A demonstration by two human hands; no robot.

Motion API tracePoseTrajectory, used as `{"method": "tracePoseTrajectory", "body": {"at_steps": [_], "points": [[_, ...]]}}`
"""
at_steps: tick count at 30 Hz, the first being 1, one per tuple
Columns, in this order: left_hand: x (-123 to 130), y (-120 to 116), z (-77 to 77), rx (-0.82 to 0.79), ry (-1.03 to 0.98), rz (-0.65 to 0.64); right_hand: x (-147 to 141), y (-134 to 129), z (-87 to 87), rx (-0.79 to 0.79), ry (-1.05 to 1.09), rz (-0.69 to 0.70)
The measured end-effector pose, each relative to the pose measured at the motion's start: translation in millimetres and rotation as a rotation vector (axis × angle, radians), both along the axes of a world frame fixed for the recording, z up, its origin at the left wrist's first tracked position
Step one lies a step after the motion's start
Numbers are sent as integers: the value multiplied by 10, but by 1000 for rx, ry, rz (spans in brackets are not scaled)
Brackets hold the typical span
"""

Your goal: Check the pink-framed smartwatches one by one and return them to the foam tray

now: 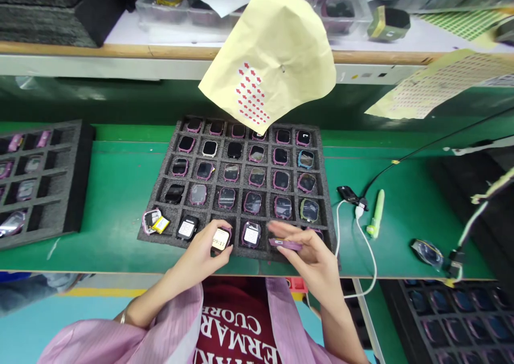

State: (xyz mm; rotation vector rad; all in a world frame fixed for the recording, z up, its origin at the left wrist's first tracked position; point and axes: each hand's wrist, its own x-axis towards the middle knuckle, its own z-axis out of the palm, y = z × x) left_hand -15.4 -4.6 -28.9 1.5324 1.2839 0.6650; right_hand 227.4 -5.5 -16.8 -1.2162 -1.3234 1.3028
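My left hand (204,254) grips a smartwatch body (220,239) by its sides. Its lit screen reads 09:17, and it sits at the front row of the dark foam tray (145,236). To the right, my right hand (315,254) pinches a purple smartwatch case (286,244) seen edge-on, raised over the tray's front; its fingers are slightly blurred. Between both hands, a watch with a lit white screen (251,234) lies in its compartment. Left of my left hand lies a black watch (187,228), and in the corner an opened watch with a yellow battery (161,225).
Another foam tray (76,192) stands at the left. On the right lie a black device with a white cable (347,194), a green pen-like tool (376,214) and a wrapped dark item (428,253). Yellow sticker paper (277,48) hangs over the tray's back edge from the shelf (176,51).
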Motion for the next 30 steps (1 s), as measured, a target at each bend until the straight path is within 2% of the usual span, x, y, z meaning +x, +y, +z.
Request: {"method": "tracePoseTrajectory", "body": {"at_steps": [3,6,10,13,19,27,30], "points": [[-42,28,12,-42,-19,52,-119,42,-26,-163,289,-80],[-28,64,9,-115,-76,112,-186,130,-19,-253,358,-130],[68,119,15,-153,-194,199,-159,185,37,-371,418,-8],[144,156,55,-152,-257,207,-92,149,45,-438,474,110],[237,183,153,-164,-284,158,-47,95,-9,-370,508,141],[280,175,162,-180,-306,137,-83,135,-99,-276,560,65],[282,179,176,-183,-318,133,-84,145,-116,-280,601,84]]}}
